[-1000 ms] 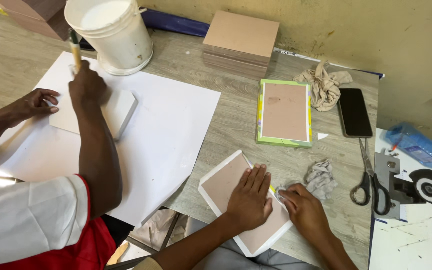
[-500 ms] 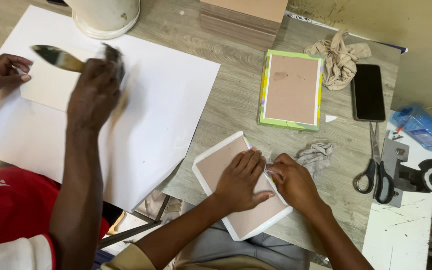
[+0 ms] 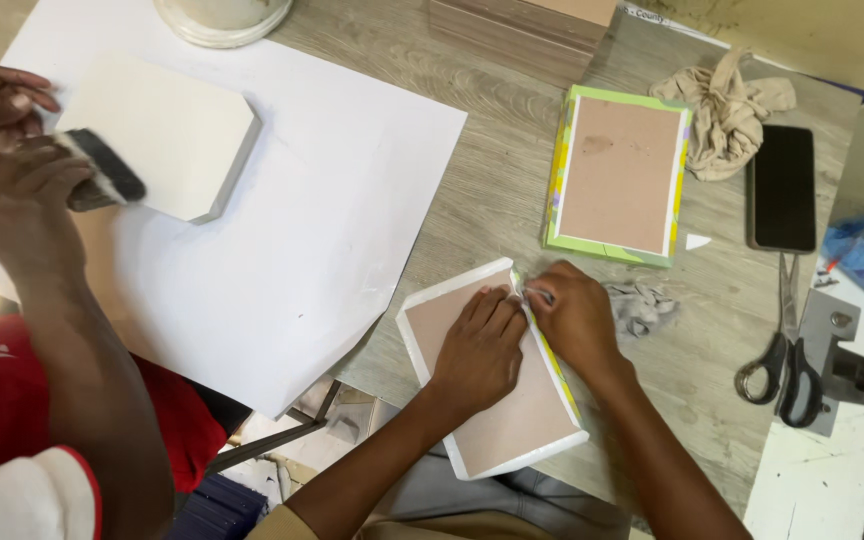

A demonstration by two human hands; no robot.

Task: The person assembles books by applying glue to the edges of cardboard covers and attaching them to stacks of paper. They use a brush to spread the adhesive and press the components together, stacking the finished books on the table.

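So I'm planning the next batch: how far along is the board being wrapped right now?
Done: a green-edged board lies wrapped beside it. In hand: the left hand presses flat on the brown board while the right hand pinches the paper flap at its right edge; white paper shows along the other edges. Left: a stack of bare boards sits at the table's far edge.

Grey wood-grain desk [image 3: 472, 190], yellowish wall [image 3: 832, 40] beyond its far right corner, bright patch of light at the left edge
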